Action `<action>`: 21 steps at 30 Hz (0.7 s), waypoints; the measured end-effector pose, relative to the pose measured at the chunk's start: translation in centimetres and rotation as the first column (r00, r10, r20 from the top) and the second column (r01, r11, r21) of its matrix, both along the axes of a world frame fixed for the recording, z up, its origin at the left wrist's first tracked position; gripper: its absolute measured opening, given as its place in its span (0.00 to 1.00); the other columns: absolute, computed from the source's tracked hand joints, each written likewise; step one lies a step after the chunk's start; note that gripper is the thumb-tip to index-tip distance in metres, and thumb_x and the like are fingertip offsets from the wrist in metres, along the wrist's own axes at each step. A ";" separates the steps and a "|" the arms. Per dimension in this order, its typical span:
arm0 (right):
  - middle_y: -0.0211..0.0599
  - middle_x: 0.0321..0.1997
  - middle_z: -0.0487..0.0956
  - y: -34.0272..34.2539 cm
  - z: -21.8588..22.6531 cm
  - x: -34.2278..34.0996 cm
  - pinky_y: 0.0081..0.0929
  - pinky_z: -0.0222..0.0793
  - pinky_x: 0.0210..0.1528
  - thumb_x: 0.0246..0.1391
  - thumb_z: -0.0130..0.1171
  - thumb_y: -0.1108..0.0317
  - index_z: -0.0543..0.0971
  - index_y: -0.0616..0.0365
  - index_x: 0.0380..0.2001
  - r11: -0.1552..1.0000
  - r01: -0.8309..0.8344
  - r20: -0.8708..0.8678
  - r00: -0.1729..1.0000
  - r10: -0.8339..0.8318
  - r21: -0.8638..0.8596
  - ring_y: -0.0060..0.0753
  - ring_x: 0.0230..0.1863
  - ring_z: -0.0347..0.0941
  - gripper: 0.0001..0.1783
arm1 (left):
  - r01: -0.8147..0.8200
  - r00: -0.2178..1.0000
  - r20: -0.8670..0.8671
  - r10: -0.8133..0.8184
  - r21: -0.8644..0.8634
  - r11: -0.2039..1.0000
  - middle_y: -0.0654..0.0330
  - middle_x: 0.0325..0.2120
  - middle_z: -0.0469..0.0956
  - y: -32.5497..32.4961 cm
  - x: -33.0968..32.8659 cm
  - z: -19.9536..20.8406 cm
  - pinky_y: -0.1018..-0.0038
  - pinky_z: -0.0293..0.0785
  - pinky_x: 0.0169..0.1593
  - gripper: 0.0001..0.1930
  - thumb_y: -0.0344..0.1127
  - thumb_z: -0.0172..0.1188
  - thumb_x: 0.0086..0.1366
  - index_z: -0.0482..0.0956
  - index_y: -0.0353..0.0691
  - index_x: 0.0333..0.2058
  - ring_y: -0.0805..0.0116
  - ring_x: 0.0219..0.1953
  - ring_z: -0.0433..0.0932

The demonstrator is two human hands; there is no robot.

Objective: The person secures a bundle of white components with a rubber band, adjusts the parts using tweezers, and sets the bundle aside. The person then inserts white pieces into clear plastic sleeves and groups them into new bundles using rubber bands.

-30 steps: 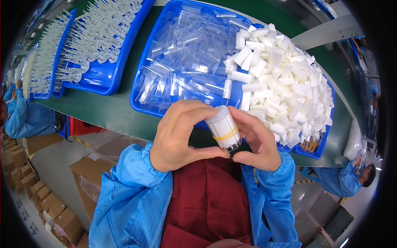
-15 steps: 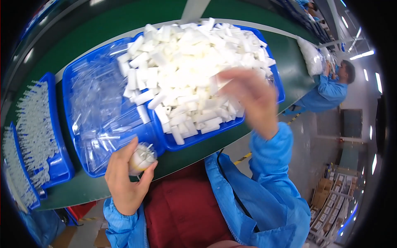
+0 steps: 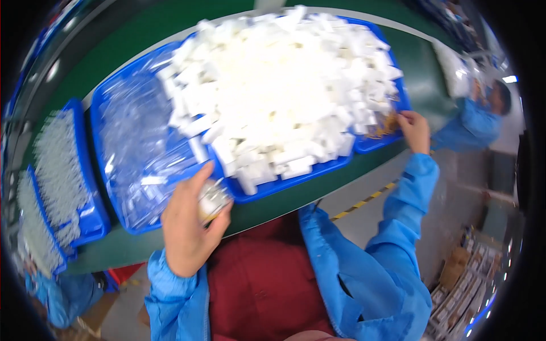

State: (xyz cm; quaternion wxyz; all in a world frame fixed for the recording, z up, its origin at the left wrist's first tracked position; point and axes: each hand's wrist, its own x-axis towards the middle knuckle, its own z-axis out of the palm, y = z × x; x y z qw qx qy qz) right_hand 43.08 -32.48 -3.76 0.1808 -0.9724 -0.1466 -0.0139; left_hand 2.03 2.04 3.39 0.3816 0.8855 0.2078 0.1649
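Observation:
My left hand (image 3: 193, 216) is closed around a short, round bundle of white pieces (image 3: 214, 200) with clear ends on top and a yellowish band lower down. It is held just above the table's near edge, beside the tray of clear plastic tubes (image 3: 136, 131). Far to the right, my right hand (image 3: 416, 129) has its fingertips together over a blue compartment with small yellow-brown pieces (image 3: 382, 126), too blurred to name. What the fingers pinch, if anything, is hidden. Between my hands lies a large heap of white foam-like cylinders (image 3: 278, 96).
At the left, blue bins hold many small translucent pieces (image 3: 62, 176). All of these containers stand on a green table (image 3: 250, 213). A co-worker in blue (image 3: 475, 122) stands at the far right beside a white bag (image 3: 452, 68). Another blue sleeve (image 3: 62, 298) shows at the lower left.
My right hand has moved right, from above the white cylinders to the yellow-brown pieces, and its fingers have closed. My left hand still holds the bundle. The view has shifted slightly.

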 end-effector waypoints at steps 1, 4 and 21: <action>0.48 0.36 0.85 -0.6 0.1 0.4 0.33 0.76 0.43 0.53 0.66 0.57 0.84 0.65 0.41 1.000 0.003 -0.027 1.000 -0.003 -0.031 0.40 0.37 0.83 0.20 | 0.013 0.999 0.033 -0.014 0.035 0.999 0.50 0.32 0.76 0.2 0.2 -0.7 0.63 0.74 0.38 0.33 0.24 0.70 0.50 0.73 0.37 0.57 0.50 0.33 0.77; 0.43 0.35 0.85 -3.9 1.0 1.6 0.24 0.75 0.39 0.58 0.64 0.64 0.81 0.70 0.45 0.996 -0.057 -0.089 0.994 0.062 0.066 0.27 0.37 0.80 0.19 | 0.063 0.998 0.000 -0.063 -0.025 0.998 0.49 0.35 0.77 0.9 1.0 -1.1 0.64 0.75 0.40 0.34 0.25 0.71 0.50 0.72 0.38 0.58 0.51 0.34 0.78; 0.25 0.28 0.77 -5.0 -1.6 4.3 0.14 0.63 0.30 0.60 0.62 0.58 0.81 0.59 0.47 0.931 0.123 -0.188 0.980 -0.060 0.344 0.16 0.26 0.69 0.18 | -0.024 0.996 0.084 0.029 -0.065 0.998 0.52 0.36 0.76 1.8 -2.3 -2.0 0.67 0.75 0.39 0.34 0.26 0.74 0.49 0.74 0.41 0.58 0.54 0.35 0.79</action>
